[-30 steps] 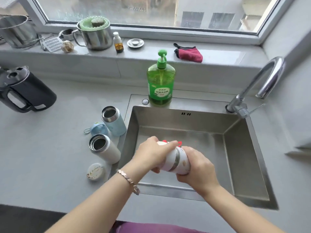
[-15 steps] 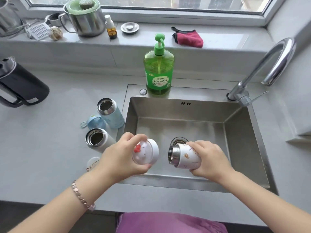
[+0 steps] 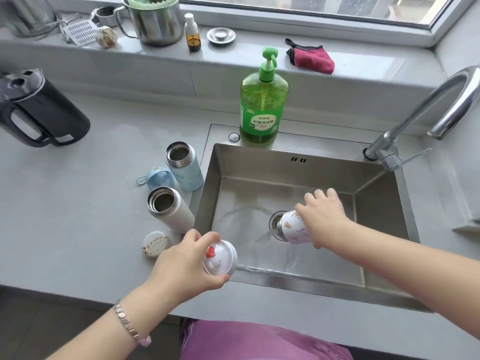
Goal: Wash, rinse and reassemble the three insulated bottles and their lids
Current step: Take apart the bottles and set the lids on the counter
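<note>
1. Right now the right hand (image 3: 323,216) is wrapped around a white patterned bottle (image 3: 294,227), tipped mouth-down to the left over the drain (image 3: 275,220), with water running out of it into the sink (image 3: 384,203)
2. Meanwhile the left hand (image 3: 187,266) grips that bottle's domed white lid (image 3: 220,257), the one with a red knob, at the sink's front left corner, well apart from its bottle
3. Just left of the sink, two more bottles stand open on the counter (image 3: 78,216): a plain white bottle (image 3: 170,209) near the left hand and a pale blue bottle (image 3: 185,166) behind it
4. Their lids lie loose beside them, a blue lid (image 3: 158,178) between the two and a flat white lid (image 3: 155,242) just beside the left hand
5. Judging by this, all three are apart and one is being emptied; I cannot tell whether it is soaped or rinsed
6. Soap bottle (image 3: 262,105) stands behind the sink and the tap (image 3: 441,105) looks off; reassembly of all three is left
</note>
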The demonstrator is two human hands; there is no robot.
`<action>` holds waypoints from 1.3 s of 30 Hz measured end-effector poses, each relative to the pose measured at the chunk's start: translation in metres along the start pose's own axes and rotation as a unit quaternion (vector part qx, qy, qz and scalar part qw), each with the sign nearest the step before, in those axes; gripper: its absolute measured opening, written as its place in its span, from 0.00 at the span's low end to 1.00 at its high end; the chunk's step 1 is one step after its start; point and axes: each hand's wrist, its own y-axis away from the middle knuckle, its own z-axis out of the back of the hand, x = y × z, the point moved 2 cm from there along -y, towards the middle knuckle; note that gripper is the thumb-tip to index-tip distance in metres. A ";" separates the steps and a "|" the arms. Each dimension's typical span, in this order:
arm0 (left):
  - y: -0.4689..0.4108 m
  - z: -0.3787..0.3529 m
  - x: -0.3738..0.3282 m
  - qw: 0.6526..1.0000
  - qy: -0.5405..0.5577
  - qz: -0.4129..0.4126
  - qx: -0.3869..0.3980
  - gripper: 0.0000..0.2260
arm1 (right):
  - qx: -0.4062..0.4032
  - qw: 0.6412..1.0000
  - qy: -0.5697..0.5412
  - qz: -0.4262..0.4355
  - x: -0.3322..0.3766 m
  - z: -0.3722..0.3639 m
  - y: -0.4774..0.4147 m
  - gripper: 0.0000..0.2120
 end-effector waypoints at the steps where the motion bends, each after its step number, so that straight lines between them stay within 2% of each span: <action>1: 0.001 -0.001 0.000 1.000 -0.005 0.003 -0.001 0.26 | 0.005 1.000 0.009 -0.002 0.000 0.001 0.000 0.29; 5: 0.007 -0.002 0.006 1.000 0.001 0.025 -0.011 0.25 | 0.043 0.998 0.001 -0.035 -0.007 -0.006 0.013 0.30; 6: 0.009 0.000 0.010 0.999 0.006 0.031 -0.015 0.25 | 0.049 0.997 -0.028 -0.046 -0.009 -0.009 0.017 0.31; 8: 0.014 0.007 0.023 0.998 0.014 0.052 -0.027 0.26 | 0.045 0.982 -0.165 -0.077 -0.010 -0.018 0.024 0.33; 9: 0.017 0.012 0.032 0.997 0.019 0.067 -0.038 0.26 | 0.038 0.956 -0.275 -0.096 -0.008 -0.020 0.027 0.34; 10: 0.020 0.019 0.042 0.995 0.025 0.087 -0.053 0.26 | 0.030 0.910 -0.399 -0.105 -0.003 -0.018 0.030 0.33; 12: 0.026 0.033 0.069 0.987 0.032 0.131 -0.091 0.26 | -0.011 0.798 -0.599 -0.064 0.020 -0.004 0.037 0.30; 13: 0.029 0.040 0.085 0.981 0.033 0.156 -0.109 0.26 | -0.037 0.754 -0.655 -0.030 0.034 0.009 0.039 0.29; 15: 0.034 0.051 0.122 0.969 0.028 0.209 -0.131 0.27 | -0.062 0.702 -0.709 0.036 0.067 0.045 0.044 0.30; 18: 0.038 0.062 0.177 0.950 0.026 0.280 -0.136 0.27 | -0.058 0.618 -0.771 0.144 0.129 0.101 0.042 0.34; 20: 0.037 0.066 0.204 0.941 0.024 0.307 -0.139 0.26 | -0.049 0.584 -0.787 0.195 0.177 0.131 0.028 0.33; 22: 0.036 0.066 0.223 0.937 0.028 0.320 -0.136 0.25 | -0.048 0.589 -0.781 0.204 0.224 0.152 0.003 0.32; 24: 0.034 0.061 0.234 0.937 0.036 0.326 -0.124 0.24 | -0.075 0.622 -0.760 0.170 0.258 0.164 -0.029 0.32; 26: 0.031 0.056 0.241 0.938 0.042 0.327 -0.110 0.23 | -0.095 0.635 -0.759 0.110 0.280 0.169 -0.060 0.32; 28: 0.027 0.050 0.242 0.943 0.040 0.315 -0.094 0.23 | -0.102 0.637 -0.763 0.052 0.290 0.166 -0.083 0.32; 30: 0.020 0.046 0.238 0.951 0.028 0.296 -0.086 0.23 | -0.101 0.622 -0.776 0.017 0.296 0.160 -0.097 0.31; 37: 0.003 0.037 0.228 0.962 0.015 0.258 -0.083 0.24 | -0.113 0.623 -0.773 -0.037 0.306 0.138 -0.107 0.26; 39: -0.001 0.032 0.231 0.962 0.020 0.259 -0.082 0.24 | -0.095 0.620 -0.778 -0.041 0.308 0.133 -0.107 0.29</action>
